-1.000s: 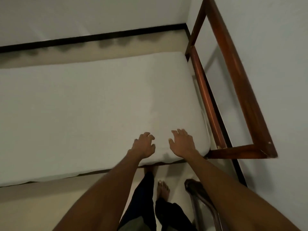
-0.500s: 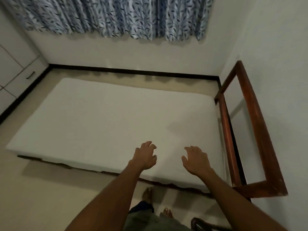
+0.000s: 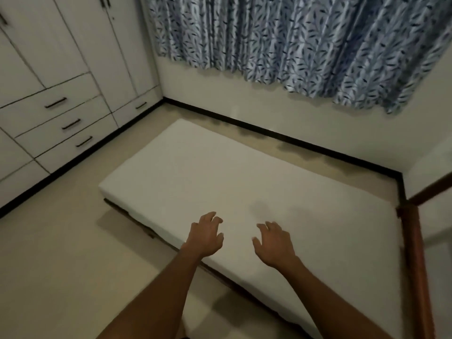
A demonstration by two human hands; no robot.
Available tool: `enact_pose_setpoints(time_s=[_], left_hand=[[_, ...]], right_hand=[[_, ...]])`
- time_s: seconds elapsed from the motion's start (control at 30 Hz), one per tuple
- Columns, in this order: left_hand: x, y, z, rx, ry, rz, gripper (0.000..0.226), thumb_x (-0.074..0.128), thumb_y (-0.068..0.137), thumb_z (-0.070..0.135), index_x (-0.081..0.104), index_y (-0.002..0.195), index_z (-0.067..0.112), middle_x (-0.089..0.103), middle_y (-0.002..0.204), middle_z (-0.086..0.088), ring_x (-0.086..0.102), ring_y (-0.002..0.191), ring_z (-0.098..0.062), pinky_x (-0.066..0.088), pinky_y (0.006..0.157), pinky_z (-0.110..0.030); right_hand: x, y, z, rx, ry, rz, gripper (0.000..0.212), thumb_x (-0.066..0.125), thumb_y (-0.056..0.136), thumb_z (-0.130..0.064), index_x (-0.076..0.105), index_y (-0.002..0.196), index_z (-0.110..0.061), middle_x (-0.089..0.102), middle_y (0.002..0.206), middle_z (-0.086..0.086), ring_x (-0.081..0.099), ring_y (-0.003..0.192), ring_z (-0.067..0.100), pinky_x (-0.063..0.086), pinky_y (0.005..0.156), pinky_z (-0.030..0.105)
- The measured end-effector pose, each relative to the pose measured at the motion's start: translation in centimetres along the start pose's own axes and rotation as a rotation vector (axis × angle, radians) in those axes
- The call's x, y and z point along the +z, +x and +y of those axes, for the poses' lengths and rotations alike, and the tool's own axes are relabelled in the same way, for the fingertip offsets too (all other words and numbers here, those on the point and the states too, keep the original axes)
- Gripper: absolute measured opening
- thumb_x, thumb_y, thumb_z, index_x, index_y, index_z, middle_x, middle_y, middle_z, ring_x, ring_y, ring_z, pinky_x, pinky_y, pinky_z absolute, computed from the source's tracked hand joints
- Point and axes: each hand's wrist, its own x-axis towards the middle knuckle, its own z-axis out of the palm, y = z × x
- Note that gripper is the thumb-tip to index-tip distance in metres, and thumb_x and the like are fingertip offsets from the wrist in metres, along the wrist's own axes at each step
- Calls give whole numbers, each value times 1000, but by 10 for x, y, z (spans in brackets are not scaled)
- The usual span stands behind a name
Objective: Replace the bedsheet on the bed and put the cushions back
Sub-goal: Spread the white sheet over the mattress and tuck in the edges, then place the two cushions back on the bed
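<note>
Bed: a white rectangular mattress (image 3: 244, 192) with a smooth, flat top lies low, in the corner of the room. Its long side runs along the far wall and its right end meets the wooden frame. I cannot tell whether the white surface is a sheet or the bare mattress.
Bed base: a thin dark wooden edge (image 3: 137, 217) shows under the mattress's near side and left corner.
My left hand (image 3: 205, 237): it is over the near edge of the mattress, palm down, with the fingers loosely curled and nothing in them. I cannot tell whether it touches the surface.
My right hand (image 3: 275, 243): it is just beside the left, a gap between them, over the mattress top. The fingers are spread and slightly bent, and they hold nothing.
Shadows: faint dark patches lie on the mattress beyond my fingers.
Frame: a reddish-brown wooden bed-end frame (image 3: 413, 253) stands upright at the mattress's right end, against the right wall.
Floor: pale beige flooring (image 3: 61, 253) surrounds the bed on the near and left sides.
Skirting: a black strip (image 3: 293, 141) runs along the foot of the white walls.
Curtain: a blue-and-white leaf-patterned pleated fabric curtain (image 3: 293, 40) hangs above the far wall.
Wardrobe: a white panelled cupboard with drawers and dark bar handles (image 3: 61, 94) fills the left wall, well apart from the bed.
</note>
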Motion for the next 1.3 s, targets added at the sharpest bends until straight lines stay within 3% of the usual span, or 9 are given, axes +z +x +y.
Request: enact_pose_setpoints(time_s=[0.23, 0.57, 0.93, 1.3], left_hand=[[-63, 7, -187, -154, -15, 24, 53, 52, 102, 38, 44, 151, 22, 26, 168, -4, 25, 154, -22, 33, 116, -45], [-147, 10, -388, -337, -98, 64, 50, 52, 101, 37, 47, 149, 22, 32, 164, -1, 34, 149, -24, 33, 114, -42], [-194, 98, -561, -433, -160, 6, 49, 50, 101, 37, 46, 148, 24, 32, 163, 1, 35, 146, -22, 36, 112, -41], [-295, 206, -725, -516, -205, -57, 47, 53, 100, 35, 48, 145, 24, 40, 155, 2, 41, 140, -22, 38, 108, -39]], right_hand=[[17, 99, -185, -113, -14, -16, 60, 37, 105, -50, 35, 158, -23, 32, 166, 7, 22, 156, 27, 26, 124, 47], [30, 193, -405, -304, -53, -64, 58, 38, 104, -50, 39, 156, -24, 38, 162, 3, 26, 154, 26, 27, 122, 47], [55, 361, -562, -359, -77, -179, 59, 37, 104, -50, 36, 157, -24, 35, 164, 3, 24, 155, 25, 26, 124, 48], [42, 523, -709, -331, -109, -308, 57, 41, 103, -48, 42, 153, -22, 48, 154, 2, 38, 146, 24, 35, 115, 47]])
